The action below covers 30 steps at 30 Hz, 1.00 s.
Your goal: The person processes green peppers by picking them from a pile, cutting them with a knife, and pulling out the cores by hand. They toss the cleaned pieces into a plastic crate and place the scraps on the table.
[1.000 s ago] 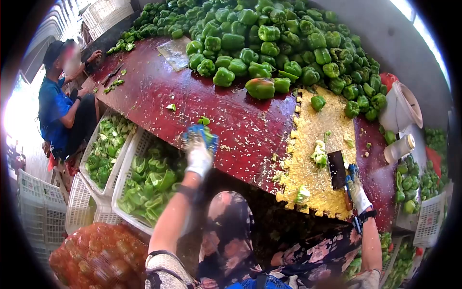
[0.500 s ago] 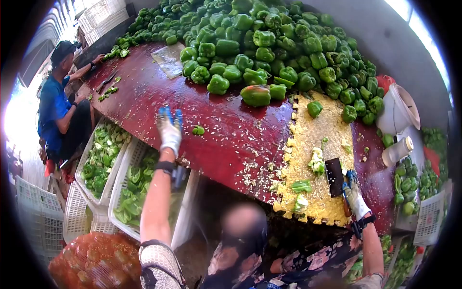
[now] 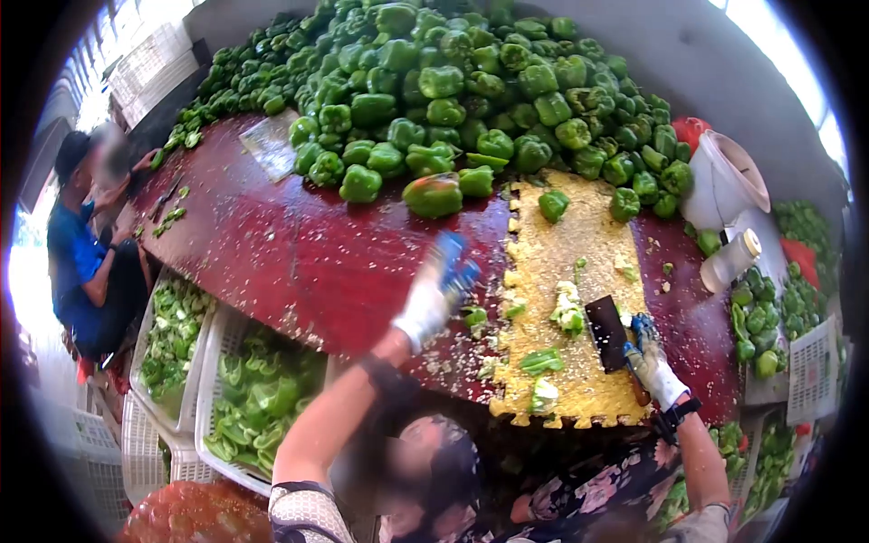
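My left hand [image 3: 438, 290], in a white glove with blue fingertips, is over the red tabletop [image 3: 317, 262], slightly blurred, its fingers apart and nothing in them. A small green pepper piece [image 3: 473, 317] lies just below it. On the right, my gloved right hand [image 3: 654, 362] is closed round the handle of a cleaver with a wide dark blade [image 3: 607, 333]. The blade rests over a yellow foam mat [image 3: 588, 244]. Beside the blade on the mat are a pale seed core [image 3: 568, 308] and a cut green piece [image 3: 542, 361].
A large heap of green peppers [image 3: 444, 81] fills the back. Crates of cut pepper [image 3: 262, 389] stand at lower left. A person in blue [image 3: 81, 253] sits at far left. A white bucket [image 3: 724, 181] and a clear container [image 3: 731, 261] are at right.
My left hand has swept right across the red tabletop, from near the crates to beside the mat. The view has shifted slightly. My right hand still holds the cleaver.
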{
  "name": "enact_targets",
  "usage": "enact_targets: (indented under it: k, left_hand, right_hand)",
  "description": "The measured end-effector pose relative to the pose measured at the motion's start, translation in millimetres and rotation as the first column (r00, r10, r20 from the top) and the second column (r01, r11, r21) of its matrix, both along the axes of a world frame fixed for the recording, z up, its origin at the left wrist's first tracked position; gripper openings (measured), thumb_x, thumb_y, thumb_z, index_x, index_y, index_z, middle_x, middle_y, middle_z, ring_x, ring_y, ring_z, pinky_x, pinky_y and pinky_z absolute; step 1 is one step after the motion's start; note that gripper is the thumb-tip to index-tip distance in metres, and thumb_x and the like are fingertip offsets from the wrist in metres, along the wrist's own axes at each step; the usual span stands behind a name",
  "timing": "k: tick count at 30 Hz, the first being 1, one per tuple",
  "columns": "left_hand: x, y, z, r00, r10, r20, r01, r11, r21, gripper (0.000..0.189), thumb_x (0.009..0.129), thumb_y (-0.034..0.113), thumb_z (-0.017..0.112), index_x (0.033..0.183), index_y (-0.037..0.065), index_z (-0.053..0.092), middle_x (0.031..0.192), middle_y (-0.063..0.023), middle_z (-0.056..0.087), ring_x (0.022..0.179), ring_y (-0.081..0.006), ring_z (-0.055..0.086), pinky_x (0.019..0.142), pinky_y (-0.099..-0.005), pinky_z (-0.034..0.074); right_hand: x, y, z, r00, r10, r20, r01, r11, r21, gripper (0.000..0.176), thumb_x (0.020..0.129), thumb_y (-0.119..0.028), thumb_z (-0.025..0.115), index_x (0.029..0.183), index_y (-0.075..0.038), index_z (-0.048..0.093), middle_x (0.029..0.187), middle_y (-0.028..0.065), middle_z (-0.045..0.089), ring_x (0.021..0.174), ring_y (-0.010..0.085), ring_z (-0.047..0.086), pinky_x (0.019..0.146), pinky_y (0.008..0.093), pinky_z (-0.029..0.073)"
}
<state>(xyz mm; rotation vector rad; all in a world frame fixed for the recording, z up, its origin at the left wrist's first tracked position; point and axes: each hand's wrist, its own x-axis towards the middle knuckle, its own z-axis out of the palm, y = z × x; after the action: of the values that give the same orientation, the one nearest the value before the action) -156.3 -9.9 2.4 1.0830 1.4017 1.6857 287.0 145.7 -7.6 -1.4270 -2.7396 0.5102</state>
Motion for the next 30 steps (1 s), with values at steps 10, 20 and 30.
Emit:
enact_targets:
  k: [10, 20, 30]
  left_hand:
    - [-290.5, 100.3, -66.4, 0.895, 0.445, -0.009, -0.439, 0.886, 0.147, 0.068, 0.086, 0.047, 0.073, 0.131, 0.0, 0.053, 0.127, -0.0237, 0.058, 0.113, -0.0354, 0.058, 0.101, -0.0399, 0.045]
    - [-36.5, 155.3, -30.2, 0.95, 0.148, -0.275, -0.165, 0.985, -0.04, 0.052, 0.079, 0.016, 0.084, 0.125, 0.008, 0.061, 0.109, -0.0072, 0.066, 0.092, -0.0155, 0.063, 0.079, -0.0294, 0.055]
    - [0.4, 109.4, -10.1, 0.975, -0.217, 0.045, 0.217, 0.976, 0.011, 0.059, 0.095, 0.016, 0.067, 0.148, 0.01, 0.04, 0.142, -0.0084, 0.049, 0.128, -0.0172, 0.05, 0.099, -0.0273, 0.047]
  right_hand:
    - [-9.5, -9.9, 16.4, 0.996, 0.004, 0.091, 0.004, 0.997, -0.081, 0.081, 0.095, -0.045, 0.051, 0.158, -0.007, 0.016, 0.162, 0.024, 0.015, 0.15, 0.04, 0.011, 0.122, 0.0452, 0.012]
    - [-11.2, -14.4, 28.7, 0.985, -0.017, 0.171, 0.045, 0.985, -0.164, 0.084, 0.098, -0.054, 0.044, 0.159, -0.009, 0.009, 0.162, 0.0262, 0.01, 0.149, 0.0414, 0.016, 0.122, 0.0437, 0.017]
    - [-81.8, -120.3, 40.5, 0.694, 0.575, -0.434, -0.575, 0.805, 0.147, 0.061, 0.087, -0.029, 0.074, 0.143, -0.019, 0.05, 0.149, 0.0187, 0.042, 0.142, 0.0368, 0.033, 0.118, 0.05, 0.025]
